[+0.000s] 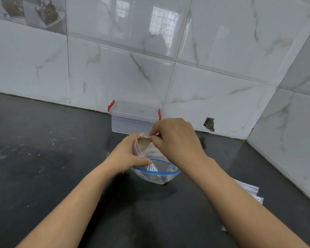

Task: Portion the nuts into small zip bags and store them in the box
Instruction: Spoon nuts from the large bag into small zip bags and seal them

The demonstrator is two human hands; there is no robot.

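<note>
Fingers of our left hand (128,154) and right hand (174,138) pinch the small clear floppy zip bag (141,144). Light and slippery, we judge; best gripped at its top strip.

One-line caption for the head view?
Both hands, left hand and right hand, pinch a small zip bag above a blue-rimmed bag, lidded box behind.

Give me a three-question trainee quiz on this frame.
1. True or false: the lid is on the plastic box.
2. Which hand holds the small zip bag from the side: A left, B right?
3. Fill in: the open large bag has a ___ rim.

Key: 1 true. 2 A; the left hand holds it while the right hand pinches its top. 3 blue.
</note>
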